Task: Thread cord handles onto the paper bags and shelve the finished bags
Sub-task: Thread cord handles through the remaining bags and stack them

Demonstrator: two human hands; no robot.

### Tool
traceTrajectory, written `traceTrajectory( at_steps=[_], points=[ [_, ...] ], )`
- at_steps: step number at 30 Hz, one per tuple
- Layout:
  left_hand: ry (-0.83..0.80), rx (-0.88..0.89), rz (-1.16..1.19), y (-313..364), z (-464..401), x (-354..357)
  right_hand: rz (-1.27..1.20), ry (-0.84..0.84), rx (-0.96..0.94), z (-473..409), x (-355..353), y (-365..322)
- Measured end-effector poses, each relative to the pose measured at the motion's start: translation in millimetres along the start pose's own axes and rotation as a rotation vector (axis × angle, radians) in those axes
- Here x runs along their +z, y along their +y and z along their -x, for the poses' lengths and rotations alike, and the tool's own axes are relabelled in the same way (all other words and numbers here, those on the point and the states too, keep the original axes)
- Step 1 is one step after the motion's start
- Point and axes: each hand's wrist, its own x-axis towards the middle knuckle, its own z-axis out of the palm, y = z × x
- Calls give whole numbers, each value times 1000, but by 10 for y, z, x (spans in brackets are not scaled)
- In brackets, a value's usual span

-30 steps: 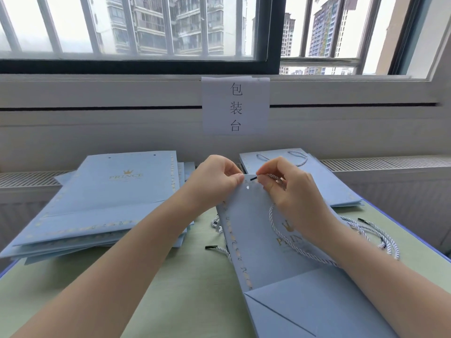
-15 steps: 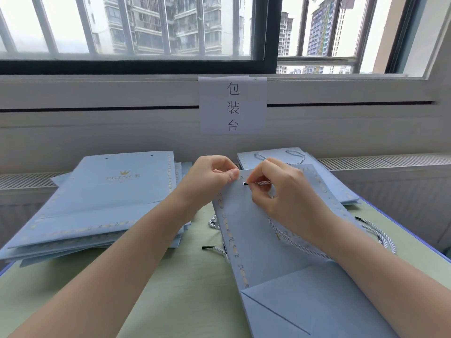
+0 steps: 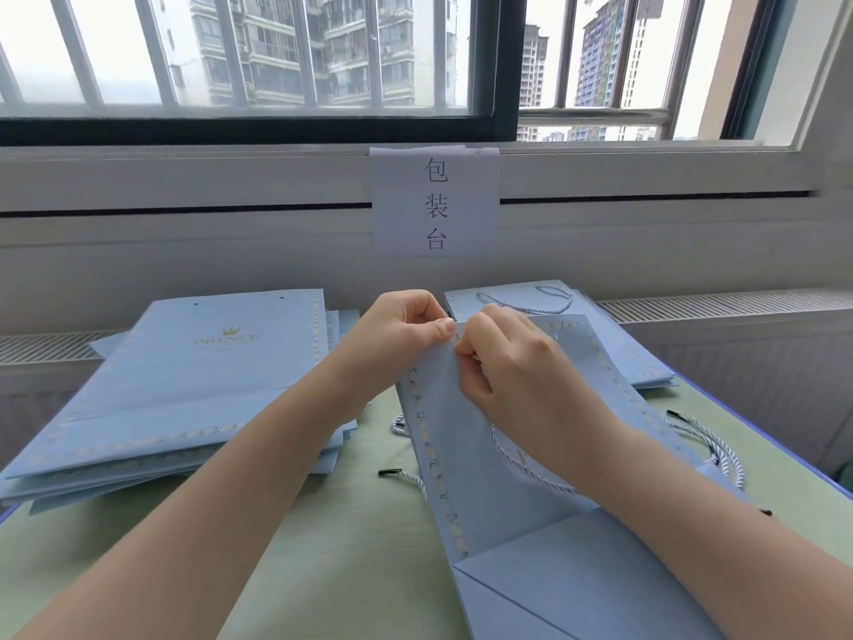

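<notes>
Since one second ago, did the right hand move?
Yes. The right hand has moved left along the bag's top edge, now meeting the left hand below the paper sign.

Right hand [image 3: 517, 371] covers the cord [image 3: 521, 464] end and the bag's punch hole, so can't tell if the tip is through. Left hand [image 3: 397, 334] fingers [image 3: 429, 316] curl over the paper bag [image 3: 466, 455] top edge, hiding that corner. Bag bottom cut off by the lower frame edge. Both forearms run out of frame. Loose cords [image 3: 711, 450] partly hidden under the bag. Lower sheets of the left stack [image 3: 194, 390] mostly covered. Small print under the gold logo unreadable.
</notes>
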Motion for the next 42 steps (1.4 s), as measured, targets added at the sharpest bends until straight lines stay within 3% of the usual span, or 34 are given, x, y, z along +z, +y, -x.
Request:
traceTrajectory(
  at_steps=[3, 8, 15, 27, 36, 42],
  points=[
    [19, 9, -7, 21, 0, -8, 14, -17, -5, 4, -11, 3],
    [21, -6, -59, 15, 7, -9, -327, -116, 124, -2, -61, 71],
    [4, -65, -22, 13, -8, 37, -519, -216, 254, -23, -118, 54],
    [0, -101, 32, 46, 0, 12, -487, -163, 341, -20, -87, 66],
    [-26, -132, 93, 43, 8, -6, -485, -114, 256, -25, -85, 89],
    [36, -105, 84, 44, -17, 16, -315, -137, 287, -27, -64, 141]
  ],
)
